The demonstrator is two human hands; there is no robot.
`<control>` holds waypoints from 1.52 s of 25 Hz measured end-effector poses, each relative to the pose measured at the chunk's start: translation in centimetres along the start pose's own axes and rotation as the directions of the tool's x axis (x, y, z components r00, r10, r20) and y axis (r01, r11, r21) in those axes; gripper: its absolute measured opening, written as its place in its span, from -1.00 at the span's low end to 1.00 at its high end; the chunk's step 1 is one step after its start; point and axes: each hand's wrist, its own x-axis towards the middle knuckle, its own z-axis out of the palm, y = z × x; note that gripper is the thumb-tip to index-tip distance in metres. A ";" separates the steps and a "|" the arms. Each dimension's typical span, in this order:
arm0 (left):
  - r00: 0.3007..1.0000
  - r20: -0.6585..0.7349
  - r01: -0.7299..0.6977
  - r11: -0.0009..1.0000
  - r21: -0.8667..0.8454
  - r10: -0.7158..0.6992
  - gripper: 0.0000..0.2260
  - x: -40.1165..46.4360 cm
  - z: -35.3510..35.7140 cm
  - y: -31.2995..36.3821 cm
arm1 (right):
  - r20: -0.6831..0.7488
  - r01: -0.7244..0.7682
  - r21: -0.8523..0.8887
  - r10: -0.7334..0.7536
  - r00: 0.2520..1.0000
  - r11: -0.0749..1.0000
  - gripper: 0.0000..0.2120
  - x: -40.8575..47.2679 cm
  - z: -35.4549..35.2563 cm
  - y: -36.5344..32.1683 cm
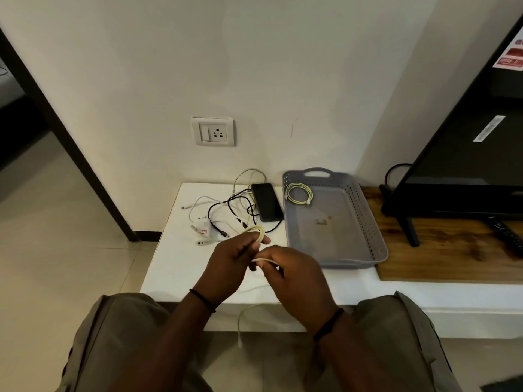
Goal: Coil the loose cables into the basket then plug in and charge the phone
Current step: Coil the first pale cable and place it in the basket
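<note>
My left hand (232, 260) grips a partly wound coil of pale yellow cable (256, 232) above the white ledge. My right hand (294, 274) pinches the same cable's loose strand, whose tail (240, 321) hangs off the ledge's front edge. A grey perforated basket (365, 219) sits to the right with one coiled yellow-green cable (299, 193) in its far left corner. A black phone (267, 202) lies face up beside the basket. Tangled black and white cables (229, 207) and a white charger adapter (204, 226) lie left of the phone.
A wall socket with switch (213, 131) sits on the wall above the ledge. A television (467, 142) on a stand occupies the wooden surface (441, 258) at right, with a remote (506, 232) in front. My knees flank the ledge's front edge.
</note>
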 end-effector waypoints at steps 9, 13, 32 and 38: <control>0.980 0.162 -0.165 0.933 0.319 0.118 -0.60 0.0 0.3 0.3 | -0.084 -0.041 -0.106 0.032 0.996 0.993 -0.70 0.2 -2.9 2.5; 0.980 0.130 -0.197 0.832 0.519 0.151 -0.63 0.3 -1.4 -0.8 | 0.104 -0.126 -0.121 0.139 0.985 0.985 -0.83 0.2 -4.3 4.0; 0.971 0.234 0.226 0.528 -0.819 -0.052 -0.77 -0.3 0.4 6.0 | -0.119 -0.137 0.420 0.204 0.972 0.897 -0.75 -0.1 -2.9 5.4; 0.964 -0.125 -0.025 0.387 -0.922 -0.233 -0.69 1.3 -3.7 5.0 | 0.140 -0.279 0.219 0.252 0.957 0.935 -0.76 -1.5 1.0 5.6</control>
